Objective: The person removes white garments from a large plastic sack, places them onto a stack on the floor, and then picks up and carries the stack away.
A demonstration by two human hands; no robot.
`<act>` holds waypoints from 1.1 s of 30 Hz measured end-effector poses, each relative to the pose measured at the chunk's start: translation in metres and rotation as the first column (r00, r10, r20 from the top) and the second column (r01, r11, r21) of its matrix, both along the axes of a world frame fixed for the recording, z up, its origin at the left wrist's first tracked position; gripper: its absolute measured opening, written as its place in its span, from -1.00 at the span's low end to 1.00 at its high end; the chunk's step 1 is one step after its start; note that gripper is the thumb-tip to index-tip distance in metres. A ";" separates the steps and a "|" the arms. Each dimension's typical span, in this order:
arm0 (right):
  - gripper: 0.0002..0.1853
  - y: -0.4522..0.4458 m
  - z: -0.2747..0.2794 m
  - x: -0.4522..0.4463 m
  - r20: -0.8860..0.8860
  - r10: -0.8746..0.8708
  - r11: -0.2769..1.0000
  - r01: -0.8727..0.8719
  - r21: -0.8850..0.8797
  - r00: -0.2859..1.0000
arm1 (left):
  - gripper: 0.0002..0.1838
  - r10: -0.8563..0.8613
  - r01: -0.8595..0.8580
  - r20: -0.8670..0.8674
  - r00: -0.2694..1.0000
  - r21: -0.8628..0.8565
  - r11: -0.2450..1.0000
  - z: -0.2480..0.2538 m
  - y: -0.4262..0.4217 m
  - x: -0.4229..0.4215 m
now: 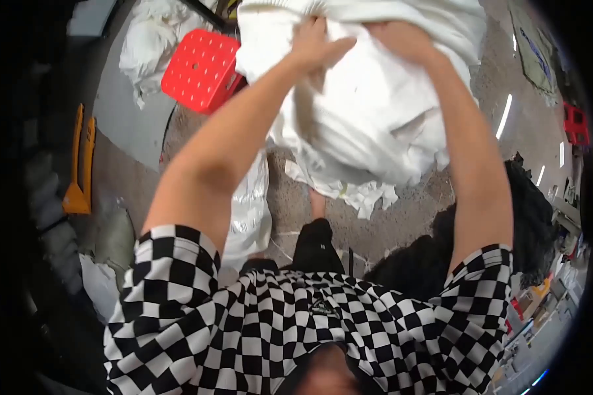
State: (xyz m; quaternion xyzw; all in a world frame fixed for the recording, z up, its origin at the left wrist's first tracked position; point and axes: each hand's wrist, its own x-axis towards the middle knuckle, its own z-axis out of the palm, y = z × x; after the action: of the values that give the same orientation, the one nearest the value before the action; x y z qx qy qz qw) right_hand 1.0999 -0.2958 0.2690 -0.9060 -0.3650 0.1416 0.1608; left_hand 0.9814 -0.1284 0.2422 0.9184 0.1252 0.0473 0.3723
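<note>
A large, bulky heap of white, softly folded cloth [382, 99] lay at the far centre of the scene, directly in front of a person in a black-and-white checkered shirt [336, 296]. Both bare arms reached forward to it. The left hand [319, 49] rested on the cloth's upper left part, its thumb standing apart from the fingers and pointing right; whether the fingers gripped a fold could not be told. The right hand [405, 41] lay just to the right, its fingertips hidden at a thick fold, so their closure also could not be told.

Judged from its rounded folds, the cloth was probably soft, limp and hard to tear, with little slip against skin; its bulk suggested considerable weight taken whole, though a single layer would have been light. The thick far fold offered the surest hold, with fingers beneath and thumb above; the ragged white near edge [369, 196], hanging low, seemed a poorer one.

To the left stood a red plastic stool with a perforated top [197, 69], and nearer, a glossy white plastic sack [250, 210]. A dark, shaggy-looking heap [534, 227] lay to the near right.
</note>
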 end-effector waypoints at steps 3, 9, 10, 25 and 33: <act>-0.42 0.002 0.017 0.002 -0.045 0.057 0.994 -0.061 -0.092 0.997 | -0.36 -0.154 0.151 0.026 0.988 -0.416 0.896 0.033 0.018 -0.023; -0.44 0.018 0.066 -0.036 -0.103 -0.030 0.969 0.003 -0.247 0.994 | -0.53 -0.076 0.200 0.401 0.913 -0.276 0.940 0.088 0.082 -0.160; -0.48 0.006 0.048 -0.019 0.038 0.054 0.978 -0.046 -0.202 0.998 | -0.58 0.030 0.032 0.183 0.983 -0.324 0.946 0.087 0.102 -0.193; -0.38 0.154 -0.128 -0.600 -0.714 0.444 0.650 -0.743 -0.159 0.541 | -0.60 0.613 -0.763 -0.472 0.633 -0.245 0.599 -0.172 0.231 -0.786; 0.08 0.397 -0.350 -0.664 -0.167 0.579 0.781 -0.602 -0.168 0.798 | -0.65 0.619 -0.830 -0.614 0.491 -0.546 0.116 -0.262 0.137 -0.925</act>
State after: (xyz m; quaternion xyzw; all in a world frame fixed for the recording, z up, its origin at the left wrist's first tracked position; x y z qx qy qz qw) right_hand 0.4358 0.1017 -0.0812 -0.7488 -0.6042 0.2710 0.0300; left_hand 0.0565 0.0085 -0.0195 0.4548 0.6080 0.0535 0.6485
